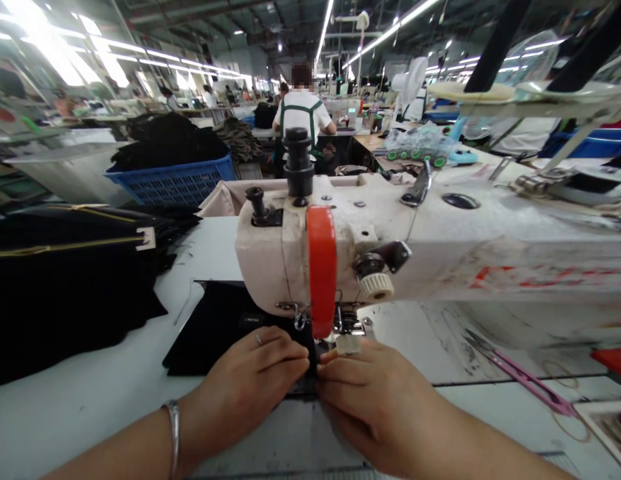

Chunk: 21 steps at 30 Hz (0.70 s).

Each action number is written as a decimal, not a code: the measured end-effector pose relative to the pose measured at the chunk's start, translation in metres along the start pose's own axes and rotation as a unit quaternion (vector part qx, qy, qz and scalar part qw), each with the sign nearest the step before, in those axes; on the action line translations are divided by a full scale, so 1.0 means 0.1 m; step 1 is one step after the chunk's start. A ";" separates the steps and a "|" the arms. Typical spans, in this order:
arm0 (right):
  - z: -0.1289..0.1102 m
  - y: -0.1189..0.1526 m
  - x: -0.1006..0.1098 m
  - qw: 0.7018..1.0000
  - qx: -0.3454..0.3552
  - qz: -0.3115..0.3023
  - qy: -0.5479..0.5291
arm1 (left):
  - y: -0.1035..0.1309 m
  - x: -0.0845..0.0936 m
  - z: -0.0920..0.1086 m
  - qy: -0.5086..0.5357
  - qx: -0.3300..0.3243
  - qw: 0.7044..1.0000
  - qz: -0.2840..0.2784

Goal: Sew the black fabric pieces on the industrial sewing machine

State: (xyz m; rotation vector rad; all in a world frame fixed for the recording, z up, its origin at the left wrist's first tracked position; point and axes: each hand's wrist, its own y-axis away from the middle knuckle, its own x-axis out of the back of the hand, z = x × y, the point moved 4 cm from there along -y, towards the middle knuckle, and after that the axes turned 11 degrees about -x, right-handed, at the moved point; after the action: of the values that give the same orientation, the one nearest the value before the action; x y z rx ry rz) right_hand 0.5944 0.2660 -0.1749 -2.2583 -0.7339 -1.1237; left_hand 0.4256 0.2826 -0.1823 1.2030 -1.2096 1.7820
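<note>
A piece of black fabric (205, 333) with a small dark label lies under the head of a white sewing machine (270, 260). My left hand (260, 367), with a ring and a bracelet, has its fingers pressed together on the fabric's right part, just in front of the needle area. Close beside it, my right hand (380, 393) is closed with its fingertips at the fabric's edge, below the presser foot. A red guard (321, 270) hangs in front of the needle, which is hidden. The fabric between my fingertips is mostly covered.
Pink-handled thread scissors (530, 383) lie on the table to the right. Stacked black pieces with a yellow zipper (65, 287) rest at the left. Behind stands a blue basket (175, 180) of black cloth. A person (303, 110) sits farther back, facing away.
</note>
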 end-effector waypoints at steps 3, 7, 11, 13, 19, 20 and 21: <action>0.01 -0.01 0.01 1.000 -0.006 0.003 -0.012 | -0.02 -0.04 0.00 0.014 -0.010 1.000 -0.010; 0.03 0.00 0.05 1.000 -0.022 0.015 -0.013 | 0.02 -0.10 -0.02 0.014 -0.004 1.000 -0.011; 0.04 0.02 0.04 0.999 -0.026 0.017 -0.007 | 0.07 -0.07 -0.03 0.000 0.024 1.000 0.006; 0.04 0.01 0.03 0.999 -0.030 0.022 -0.005 | 0.06 -0.04 -0.03 -0.002 0.028 1.000 0.011; 0.04 -0.03 -0.02 0.999 -0.031 0.013 -0.002 | -0.04 -0.04 0.01 0.040 -0.001 0.999 0.002; 0.05 -0.03 -0.01 0.999 -0.035 0.008 -0.006 | -0.05 -0.04 0.00 0.044 -0.003 0.999 -0.002; 0.05 -0.02 0.00 0.999 -0.038 0.004 -0.012 | -0.06 -0.04 0.00 0.049 -0.003 0.999 -0.004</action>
State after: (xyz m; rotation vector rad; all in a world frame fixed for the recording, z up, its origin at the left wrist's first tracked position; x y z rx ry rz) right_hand 0.5961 0.2710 -0.1771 -2.3392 -0.7021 -1.1393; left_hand 0.4326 0.2845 -0.1843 1.1006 -1.1520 1.8087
